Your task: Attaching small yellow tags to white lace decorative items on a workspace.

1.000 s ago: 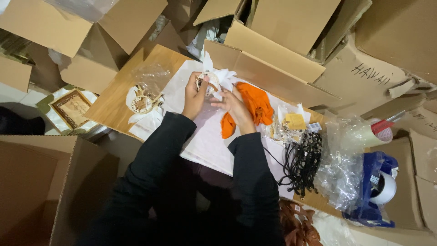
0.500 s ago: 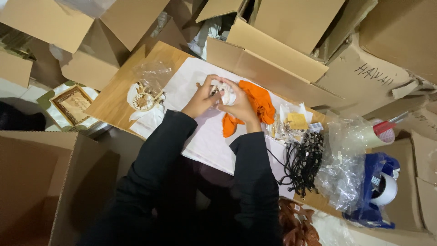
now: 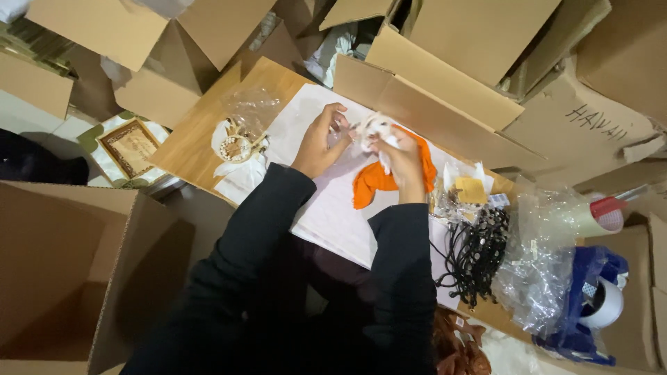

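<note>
My left hand [image 3: 319, 142] and my right hand [image 3: 401, 158] are raised over a white sheet [image 3: 326, 208] on a wooden table [image 3: 187, 149]. Between them they hold a small crumpled white item [image 3: 377, 128] that looks like it sits in thin clear plastic; its exact kind is too blurred to tell. The right hand pinches it from below, the left hand's fingers touch its left side. An orange cloth [image 3: 375, 182] lies on the sheet just under my right hand. Both arms wear black sleeves.
A beaded cream ornament [image 3: 236, 147] on clear plastic lies at the table's left. Black cords [image 3: 479, 253], clear bags [image 3: 535, 264] and a blue tape dispenser [image 3: 590, 305] are at the right. Cardboard boxes [image 3: 445, 76] ring the table; an open box [image 3: 62, 278] stands lower left.
My hands, close together before, have drawn slightly apart. The white item has shifted right and sits more in my right hand, above the orange cloth.
</note>
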